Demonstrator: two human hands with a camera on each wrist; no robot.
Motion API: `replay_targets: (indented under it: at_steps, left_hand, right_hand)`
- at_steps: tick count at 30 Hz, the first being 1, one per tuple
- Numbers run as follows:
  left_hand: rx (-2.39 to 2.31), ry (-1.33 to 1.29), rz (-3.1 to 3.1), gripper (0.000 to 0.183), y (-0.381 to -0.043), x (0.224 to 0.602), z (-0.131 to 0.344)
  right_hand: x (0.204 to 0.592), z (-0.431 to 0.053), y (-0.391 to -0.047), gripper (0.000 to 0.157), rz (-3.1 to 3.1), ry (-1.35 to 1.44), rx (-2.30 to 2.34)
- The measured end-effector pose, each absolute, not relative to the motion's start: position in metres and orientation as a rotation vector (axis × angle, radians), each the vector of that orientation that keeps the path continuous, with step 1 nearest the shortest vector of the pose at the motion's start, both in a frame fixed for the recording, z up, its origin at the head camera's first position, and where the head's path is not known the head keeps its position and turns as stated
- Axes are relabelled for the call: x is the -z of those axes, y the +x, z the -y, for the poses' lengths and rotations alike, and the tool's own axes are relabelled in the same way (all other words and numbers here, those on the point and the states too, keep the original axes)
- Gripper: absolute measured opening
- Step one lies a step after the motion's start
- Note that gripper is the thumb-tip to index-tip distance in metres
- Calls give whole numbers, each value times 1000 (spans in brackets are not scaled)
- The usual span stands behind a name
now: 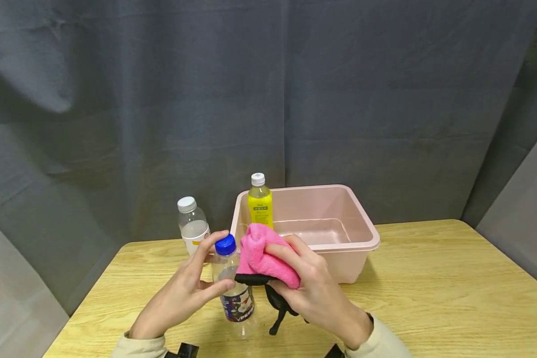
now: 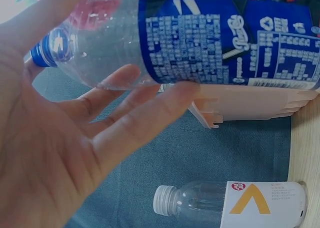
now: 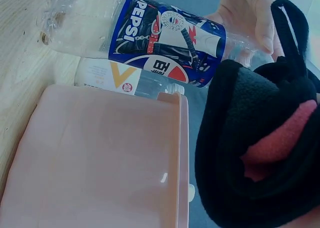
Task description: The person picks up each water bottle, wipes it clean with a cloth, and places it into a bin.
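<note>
My left hand [image 1: 183, 288] holds a clear plastic Pepsi bottle [image 1: 239, 304] around its upper part, with the index finger at the blue cap [image 1: 225, 244] and the thumb along the side. The bottle stands upright and its blue label [image 2: 200, 43] fills the top of the left wrist view. In my right hand [image 1: 313, 283] is a bunched pink cloth [image 1: 268, 256] with black edging, gripped against the bottle's shoulder. A black loop [image 3: 295, 33] sticks out from the cloth in the right wrist view, and the cloth hides part of the bottle.
A pale pink plastic basin [image 1: 344, 258] stands behind the hands, with a yellow-labelled bottle [image 1: 260, 204] upright in its left end. Left of the basin is a white-capped clear bottle [image 1: 192, 223]. The wooden table [image 1: 429, 298] extends right; grey curtains [image 1: 362, 99] hang behind.
</note>
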State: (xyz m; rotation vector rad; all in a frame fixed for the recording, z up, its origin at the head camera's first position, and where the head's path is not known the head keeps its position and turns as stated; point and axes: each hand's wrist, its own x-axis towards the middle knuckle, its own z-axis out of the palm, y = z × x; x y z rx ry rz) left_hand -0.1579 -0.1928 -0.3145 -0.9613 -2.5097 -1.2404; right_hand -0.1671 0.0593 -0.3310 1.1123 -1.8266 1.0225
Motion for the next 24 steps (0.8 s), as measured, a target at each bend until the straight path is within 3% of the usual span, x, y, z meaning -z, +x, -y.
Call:
replay_targets:
  at_steps: [7, 15, 24]
  left_hand:
    - [1241, -951, 2506, 70, -159, 315, 194]
    - [1234, -921, 2531, 72, -159, 314, 195]
    - [1222, -933, 2540, 72, -159, 314, 194]
  right_hand:
    - [334, -60, -167, 55, 1946, 1120, -971]
    - [342, -64, -170, 40, 2246, 1157, -825]
    - [381, -57, -180, 29, 2740, 1282, -407]
